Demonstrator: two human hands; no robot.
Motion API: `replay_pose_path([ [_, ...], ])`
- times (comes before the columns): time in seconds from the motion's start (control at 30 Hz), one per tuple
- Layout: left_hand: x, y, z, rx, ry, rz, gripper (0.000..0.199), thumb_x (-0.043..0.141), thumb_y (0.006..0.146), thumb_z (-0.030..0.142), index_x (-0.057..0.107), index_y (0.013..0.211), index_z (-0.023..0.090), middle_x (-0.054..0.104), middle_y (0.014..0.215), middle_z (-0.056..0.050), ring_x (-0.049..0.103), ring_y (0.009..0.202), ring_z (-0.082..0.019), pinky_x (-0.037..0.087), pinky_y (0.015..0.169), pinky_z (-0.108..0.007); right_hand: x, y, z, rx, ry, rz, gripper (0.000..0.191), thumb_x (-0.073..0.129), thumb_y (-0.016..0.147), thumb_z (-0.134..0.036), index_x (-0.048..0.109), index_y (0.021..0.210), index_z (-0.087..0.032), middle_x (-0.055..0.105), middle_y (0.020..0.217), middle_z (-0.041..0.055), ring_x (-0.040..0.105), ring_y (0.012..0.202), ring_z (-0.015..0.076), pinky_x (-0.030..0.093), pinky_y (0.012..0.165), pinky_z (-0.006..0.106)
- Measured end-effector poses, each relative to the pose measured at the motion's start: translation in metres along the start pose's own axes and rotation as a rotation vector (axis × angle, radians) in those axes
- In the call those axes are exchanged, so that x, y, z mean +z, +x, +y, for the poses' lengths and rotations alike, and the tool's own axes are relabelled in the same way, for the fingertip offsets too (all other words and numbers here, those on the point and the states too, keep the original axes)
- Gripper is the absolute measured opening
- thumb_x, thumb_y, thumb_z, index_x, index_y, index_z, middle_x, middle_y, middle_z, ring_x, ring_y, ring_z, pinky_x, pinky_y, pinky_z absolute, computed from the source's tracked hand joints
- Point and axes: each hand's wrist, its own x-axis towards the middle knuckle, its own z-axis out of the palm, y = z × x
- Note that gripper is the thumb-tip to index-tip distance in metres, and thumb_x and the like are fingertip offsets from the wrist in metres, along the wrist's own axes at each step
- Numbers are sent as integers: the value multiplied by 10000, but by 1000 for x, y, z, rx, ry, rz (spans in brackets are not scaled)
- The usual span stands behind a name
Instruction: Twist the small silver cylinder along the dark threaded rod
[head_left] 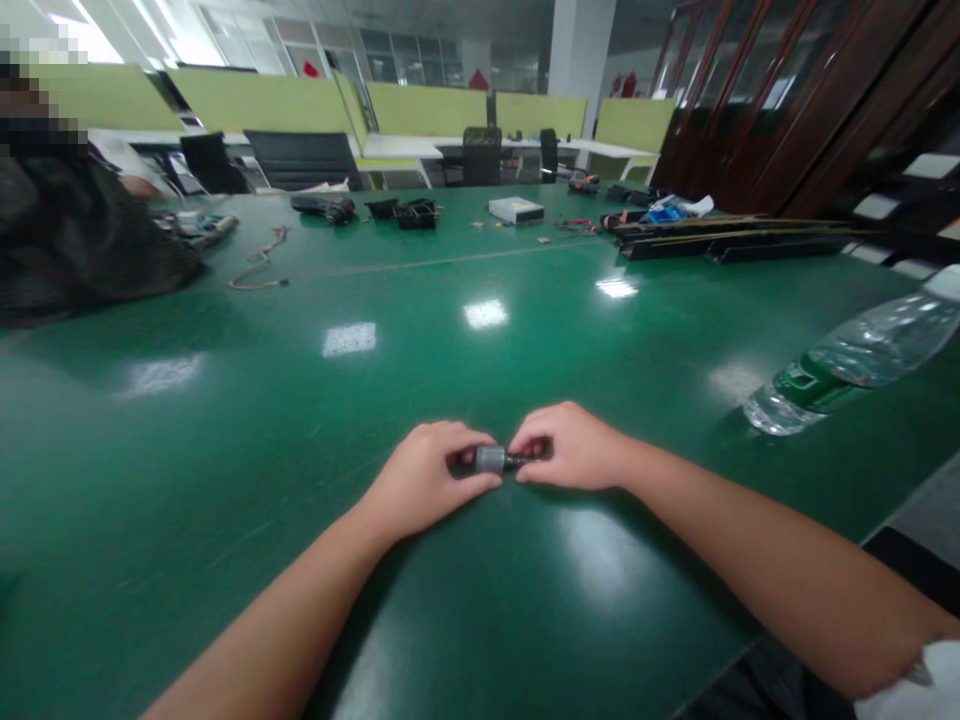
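Both hands meet low over the green table (420, 370), around a small grey cylinder (491, 459) with a thin dark stem (516, 462) on its right. The grey body lies between the thumb and fingers of my left hand (424, 475). My right hand (574, 450) pinches the dark stem, its fingertips close to the cylinder's end. The piece lies sideways, and the fingers cover both of its ends. What kind of part it is I cannot make out.
A water bottle (832, 370) stands at the right. Along the far side are a pale metal box (516, 210), black parts (415, 213), a cable (259, 262) and long dark strips (720, 240). Another person in dark clothing (90, 235) is at the far left.
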Motion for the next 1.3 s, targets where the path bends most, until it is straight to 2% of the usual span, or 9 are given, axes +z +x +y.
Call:
replay_pose_path([
  [0.23, -1, 0, 2, 1, -35, -1, 221, 659, 894, 426, 755, 978, 246, 692, 801, 0, 612, 728, -153, 419, 688, -265, 0, -2, -1, -16, -18, 14, 137, 734, 769, -186, 750, 905, -167, 687, 801, 15, 608, 707, 116, 441, 656, 222],
  [0.47, -2, 1, 3, -8, -51, -5, 240, 652, 900, 432, 769, 986, 242, 690, 784, -9, 608, 710, -148, 422, 660, -253, -2, -3, -3, -22, -32, 4, 131, 729, 776, -193, 737, 903, -166, 676, 801, 14, 595, 704, 116, 435, 662, 223],
  [1.3, -1, -1, 3, -27, -42, -14, 271, 629, 923, 459, 792, 1013, 263, 711, 830, -29, 637, 758, -164, 453, 703, -260, -7, -4, -3, -37, -106, -28, 98, 699, 770, -171, 713, 867, -163, 682, 808, 23, 592, 727, 131, 428, 681, 235],
])
